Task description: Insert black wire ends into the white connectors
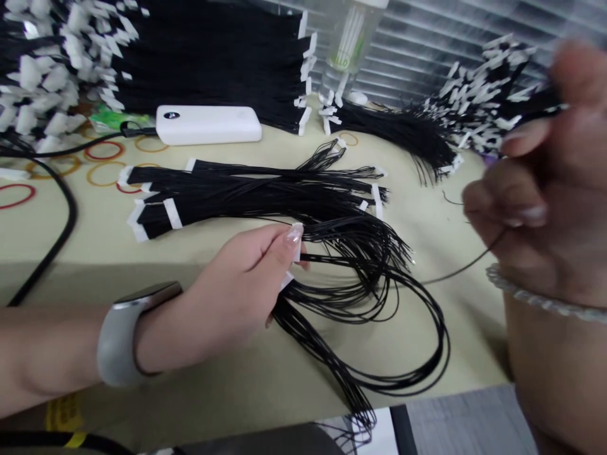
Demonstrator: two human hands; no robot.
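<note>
My left hand [246,284], with a grey watch on its wrist, is closed on a looped bundle of thin black cords [379,297] at its white taped end. The cords curve right and down over the beige table [237,379]. Raised close to the camera, my right hand [535,196] is blurred, with a beaded bracelet at the wrist. Its fingers pinch a single thin black cord [455,268] that runs down-left toward the bundle. Just beyond my left hand lie taped flat bundles of black cords [256,189].
A white power bank [208,124] with a black cable [57,208] lies at the back left, among coloured rubber bands [102,150]. Large stacks of taped black cords [203,57] fill the back. A clear bottle [348,44] stands behind. Another heap of cords [474,107] sits at the right.
</note>
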